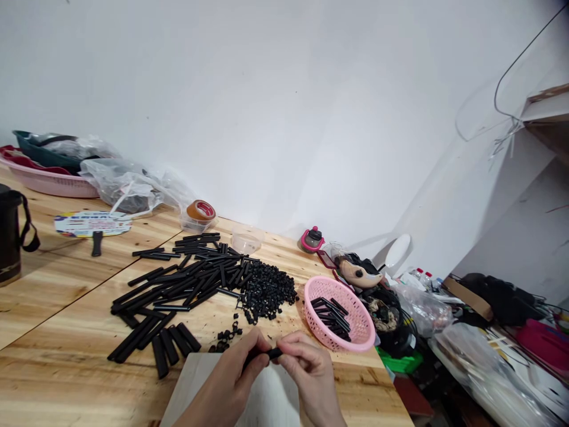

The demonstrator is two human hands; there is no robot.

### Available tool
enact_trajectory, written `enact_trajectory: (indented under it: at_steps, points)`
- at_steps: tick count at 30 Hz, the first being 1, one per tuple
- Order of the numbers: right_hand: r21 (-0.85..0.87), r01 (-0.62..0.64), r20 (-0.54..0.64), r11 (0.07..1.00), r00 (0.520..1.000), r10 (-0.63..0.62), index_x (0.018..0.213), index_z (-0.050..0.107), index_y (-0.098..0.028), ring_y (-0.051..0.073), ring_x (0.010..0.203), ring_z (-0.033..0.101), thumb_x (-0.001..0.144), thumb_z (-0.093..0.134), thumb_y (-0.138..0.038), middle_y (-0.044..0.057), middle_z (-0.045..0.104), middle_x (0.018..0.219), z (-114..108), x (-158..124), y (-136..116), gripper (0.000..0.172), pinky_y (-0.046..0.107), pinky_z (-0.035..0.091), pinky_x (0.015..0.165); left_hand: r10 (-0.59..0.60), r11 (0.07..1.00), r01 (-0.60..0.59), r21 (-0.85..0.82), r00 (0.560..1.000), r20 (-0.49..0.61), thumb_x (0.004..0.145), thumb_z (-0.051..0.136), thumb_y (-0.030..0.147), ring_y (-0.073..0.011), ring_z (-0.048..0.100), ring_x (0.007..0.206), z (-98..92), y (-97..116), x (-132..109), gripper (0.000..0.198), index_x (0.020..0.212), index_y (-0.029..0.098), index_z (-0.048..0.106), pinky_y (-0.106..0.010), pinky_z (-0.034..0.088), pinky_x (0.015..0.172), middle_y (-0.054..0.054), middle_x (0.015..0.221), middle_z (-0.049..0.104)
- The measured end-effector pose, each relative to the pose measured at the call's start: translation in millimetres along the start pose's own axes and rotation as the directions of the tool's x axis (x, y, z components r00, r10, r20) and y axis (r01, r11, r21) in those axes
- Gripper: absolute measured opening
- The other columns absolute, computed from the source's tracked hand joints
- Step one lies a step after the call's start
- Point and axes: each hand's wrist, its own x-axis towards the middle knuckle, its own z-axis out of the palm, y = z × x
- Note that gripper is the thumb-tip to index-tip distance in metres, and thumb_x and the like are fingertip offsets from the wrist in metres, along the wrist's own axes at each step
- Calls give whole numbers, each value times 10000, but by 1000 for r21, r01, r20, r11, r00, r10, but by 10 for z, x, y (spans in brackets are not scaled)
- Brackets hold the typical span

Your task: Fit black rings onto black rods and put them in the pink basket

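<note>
A short black tube point(274, 353) is pinched between the fingertips of my left hand point(237, 370) and my right hand point(306, 367); most of it is hidden by the fingers. Both hands hover above a pale grey board point(189, 376) at the front of the table. Just beyond them lie a few loose small black pieces point(226, 339) and a larger heap of similar small pieces point(269, 290). To the left spreads a pile of black tubes point(178, 287) in varied lengths. At the right, a pink basket point(364, 326) holds several black tubes.
Behind the pile stand a clear plastic tub point(246, 240) and a roll of brown tape point(200, 210). A fan-shaped card point(93, 224) and a black cup point(9, 234) are at the left. Bags and clutter point(420, 302) crowd the right, past the wooden table's edge point(391, 385).
</note>
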Motion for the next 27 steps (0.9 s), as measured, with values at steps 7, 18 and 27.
enact_trajectory:
  at_steps: [7, 18, 27]
  points:
    - [111, -130, -76, 985, 987, 138, 880, 761, -203, 202, 717, 697, 774, 766, -254, 65, 722, 806, 57, -118, 268, 118, 318, 564, 671, -73, 992, 72, -103, 997, -4, 840, 611, 336, -173, 578, 724, -166, -71, 120, 147, 893, 199, 618, -240, 447, 649, -7, 801, 633]
    - [118, -209, 25, 971, 978, 208, 1176, 697, -235, 275, 1083, 664, 775, 750, -269, 107, 695, 1193, 219, -58, 154, 407, 426, 506, 966, -54, 997, 57, -45, 996, 67, 800, 566, 217, -205, 611, 801, -137, -223, 173, 201, 893, 187, 742, -254, 450, 716, -8, 808, 708]
    - [-123, -264, -104, 957, 962, 253, 925, 798, -225, 232, 806, 719, 662, 759, -79, 45, 780, 870, 339, -30, 265, 304, 331, 565, 782, 15, 949, -39, 313, 997, 80, 818, 472, 109, -194, 674, 835, -147, -246, 41, 304, 927, 228, 731, -231, 438, 735, -17, 897, 757]
